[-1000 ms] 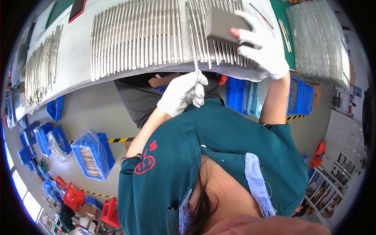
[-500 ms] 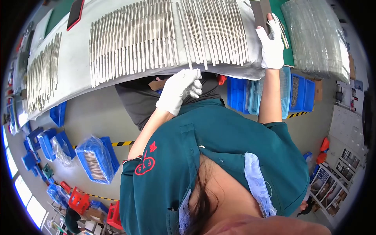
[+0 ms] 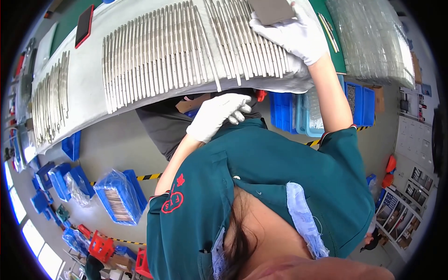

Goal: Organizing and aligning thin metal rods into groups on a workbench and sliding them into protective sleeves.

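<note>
Left white-gloved hand [image 3: 215, 115] is loosely curled near the chest, holding nothing visible. Right white-gloved hand [image 3: 291, 33] grips a flat grey block [image 3: 271, 9] over the row of thin silver metal rods [image 3: 186, 49] on the grey-white cloth [image 3: 88, 91]. Risk: one-handed pressure drags skewed rods off the front edge.

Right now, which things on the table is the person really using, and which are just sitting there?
In use:
- flat grey block, held by the right hand
- rows of metal rods on the grey sheet
- left hand, gloved, below the table edge, seemingly holding nothing

Just lying about:
- red phone
- clear plastic bags
- blue bins on the floor
</note>
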The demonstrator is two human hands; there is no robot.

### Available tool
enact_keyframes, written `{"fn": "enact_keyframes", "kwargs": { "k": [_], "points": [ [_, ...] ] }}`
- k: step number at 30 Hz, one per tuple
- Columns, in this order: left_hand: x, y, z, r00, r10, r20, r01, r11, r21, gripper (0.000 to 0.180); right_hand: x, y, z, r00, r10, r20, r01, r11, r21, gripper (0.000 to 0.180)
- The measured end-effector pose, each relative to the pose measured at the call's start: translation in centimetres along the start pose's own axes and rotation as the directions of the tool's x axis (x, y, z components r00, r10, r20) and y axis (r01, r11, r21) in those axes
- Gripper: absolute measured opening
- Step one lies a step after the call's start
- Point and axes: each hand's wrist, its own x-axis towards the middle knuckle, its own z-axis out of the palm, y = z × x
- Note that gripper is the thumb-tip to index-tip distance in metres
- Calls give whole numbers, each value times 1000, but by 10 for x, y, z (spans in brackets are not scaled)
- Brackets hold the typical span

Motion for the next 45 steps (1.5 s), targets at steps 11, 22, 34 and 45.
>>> {"fn": "enact_keyframes", "kwargs": {
  "k": [11,22,34,45],
  "points": [
    [4,4,-11,983,152,-102,-126,965,229,34,35,32,22,903,409,132,-428,887,172,55],
    [5,-3,-11,977,170,-127,-150,977,153,33,27,-14,27,994,112,-1,-109,967,229,40],
    [6,8,-21,966,167,-195,-131,974,182,30,34,-3,-9,948,167,269,-93,959,-268,37],
    [-6,4,-19,977,57,-207,-20,984,177,28,24,-14,-16,967,202,152,-230,954,191,45]
  ]
}}
